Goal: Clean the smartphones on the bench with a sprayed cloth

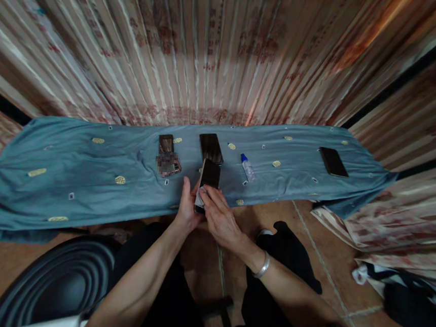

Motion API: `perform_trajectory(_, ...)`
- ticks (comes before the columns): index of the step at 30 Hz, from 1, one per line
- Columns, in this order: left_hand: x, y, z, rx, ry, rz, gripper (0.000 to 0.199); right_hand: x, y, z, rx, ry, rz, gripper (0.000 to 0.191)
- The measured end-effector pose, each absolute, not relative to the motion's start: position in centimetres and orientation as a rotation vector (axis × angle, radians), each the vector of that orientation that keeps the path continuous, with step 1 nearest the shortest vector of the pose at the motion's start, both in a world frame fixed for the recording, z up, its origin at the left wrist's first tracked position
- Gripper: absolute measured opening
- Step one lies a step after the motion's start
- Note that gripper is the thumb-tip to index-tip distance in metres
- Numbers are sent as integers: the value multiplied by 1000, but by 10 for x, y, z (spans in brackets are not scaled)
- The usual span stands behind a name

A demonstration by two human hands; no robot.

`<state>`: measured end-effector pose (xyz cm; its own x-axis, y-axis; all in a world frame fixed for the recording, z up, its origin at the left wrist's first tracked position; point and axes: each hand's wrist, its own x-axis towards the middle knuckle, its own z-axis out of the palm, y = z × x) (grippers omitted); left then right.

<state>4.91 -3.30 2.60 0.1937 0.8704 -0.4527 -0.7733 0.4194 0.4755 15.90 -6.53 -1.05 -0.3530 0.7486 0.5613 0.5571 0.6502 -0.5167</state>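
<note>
My left hand (187,210) is closed around a dark smartphone (212,173), tilted up above the near edge of the covered table. My right hand (219,218) presses a small pale cloth (199,198) against the lower part of its screen, fingers together. Just beyond the held phone lies another dark phone (211,147). To the left are a smaller dark phone (166,142) and a further device (175,167), partly pixelated. A clear bottle with a blue cap (248,169) lies right of my hands.
A blue patterned cloth (138,197) covers the long narrow table. At its right end lies a dark tablet-like device (333,162). Pleated curtains (227,57) hang behind. A black round ridged stool (66,282) stands at lower left, and dark fabric (415,308) lies at lower right.
</note>
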Motion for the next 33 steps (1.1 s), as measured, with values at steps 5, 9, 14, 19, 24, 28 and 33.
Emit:
perform_trajectory(5, 39, -29, 26, 164, 779, 1220, 70, 151, -77, -10, -878, -2198, 221, 60)
perform_trajectory(9, 39, -31, 24, 138, 845, 1191, 71, 156, -71, -7, -873, -2288, 90, 58)
perform_trajectory(14, 49, -42, 22, 227, 809, 1199, 58, 165, -51, -2, -1002, -2281, 23, 50)
perform_trajectory(19, 57, -53, 13, 436, 701, 1120, 54, 179, -26, 0, -1147, -2179, 10, 46)
perform_trajectory(24, 60, -55, 1, 588, 747, 1157, 50, 189, -14, -5, -1200, -2046, 130, 50)
perform_trajectory(28, 61, -57, 2, 579, 763, 1137, 49, 192, -13, -9, -1223, -1942, 272, 51)
perform_trajectory(33, 58, -60, 13, 517, 756, 1098, 46, 198, -11, -17, -1264, -1846, 371, 50)
